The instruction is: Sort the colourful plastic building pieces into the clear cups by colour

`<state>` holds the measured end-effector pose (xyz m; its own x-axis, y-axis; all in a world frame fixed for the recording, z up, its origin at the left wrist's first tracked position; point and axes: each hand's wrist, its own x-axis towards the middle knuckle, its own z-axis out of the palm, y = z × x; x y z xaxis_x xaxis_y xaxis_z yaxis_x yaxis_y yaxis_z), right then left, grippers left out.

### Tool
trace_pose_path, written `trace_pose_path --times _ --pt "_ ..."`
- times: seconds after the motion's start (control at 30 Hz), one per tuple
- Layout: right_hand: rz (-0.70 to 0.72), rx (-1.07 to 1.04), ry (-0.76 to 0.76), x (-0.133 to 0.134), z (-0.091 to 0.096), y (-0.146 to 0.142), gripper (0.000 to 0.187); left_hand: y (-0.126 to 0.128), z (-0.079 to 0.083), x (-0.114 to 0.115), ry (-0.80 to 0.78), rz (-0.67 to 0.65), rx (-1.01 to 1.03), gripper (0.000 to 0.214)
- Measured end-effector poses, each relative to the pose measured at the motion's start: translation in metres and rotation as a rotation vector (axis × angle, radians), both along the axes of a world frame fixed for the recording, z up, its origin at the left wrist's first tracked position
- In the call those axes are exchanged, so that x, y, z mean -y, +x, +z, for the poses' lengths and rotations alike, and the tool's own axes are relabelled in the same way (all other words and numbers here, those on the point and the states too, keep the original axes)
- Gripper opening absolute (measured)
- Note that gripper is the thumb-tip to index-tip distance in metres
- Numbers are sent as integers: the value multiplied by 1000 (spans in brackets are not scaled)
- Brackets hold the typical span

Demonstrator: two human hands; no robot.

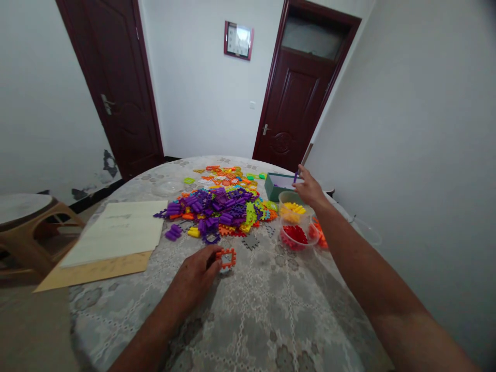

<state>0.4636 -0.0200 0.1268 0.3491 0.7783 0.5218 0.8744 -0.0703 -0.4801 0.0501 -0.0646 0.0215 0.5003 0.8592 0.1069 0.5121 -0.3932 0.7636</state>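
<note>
Your left hand (pixel 196 275) is gripping an orange block (pixel 226 258), well apart from your right hand (pixel 310 188), which is pinching a purple piece (pixel 296 177) that a loose pinch could drop.

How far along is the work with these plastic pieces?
Done: yellow pieces and red pieces sit sorted in clear bowls. In hand: the left hand grips a small orange frame, and the right hand pinches a purple piece over a green box. Left: a big mixed pile still lies on the table.
</note>
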Motion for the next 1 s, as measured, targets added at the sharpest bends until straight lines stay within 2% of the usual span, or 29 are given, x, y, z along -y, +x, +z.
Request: trace_pose_path --times 0.1,0.2,0.3,0.4,0.47,0.53,0.63,0.7,0.77,0.87,1.0 --pt "26 -24 46 17 -20 -18 61 0 2 2 16 -25 11 33" --pt "230 -56 75 48 -47 -58 43 1 5 5 10 -20 13 30" --pt "428 -88 18 83 -68 -105 34 2 6 5 4 -21 10 28" --pt "541 -78 -59 109 -78 -137 32 2 5 4 6 -58 12 28" --pt "545 -22 -79 117 -75 -140 30 2 3 3 6 -73 8 29" --pt "469 87 -80 114 -61 -126 30 1 2 3 13 -69 -8 28" --pt "221 290 -114 90 -25 -76 32 0 0 2 52 -52 -34 28" --pt "69 410 -281 63 -2 -37 35 0 -1 0 75 -45 -40 28" --pt "-90 469 -497 36 12 -4 36 -1 -2 -1 77 -38 -44 29" --pt "-148 470 -633 5 7 27 30 -2 -2 -2 71 -25 -40 32" --pt "-143 465 -717 -9 -27 43 23 -2 1 0 62 -10 -41 30"
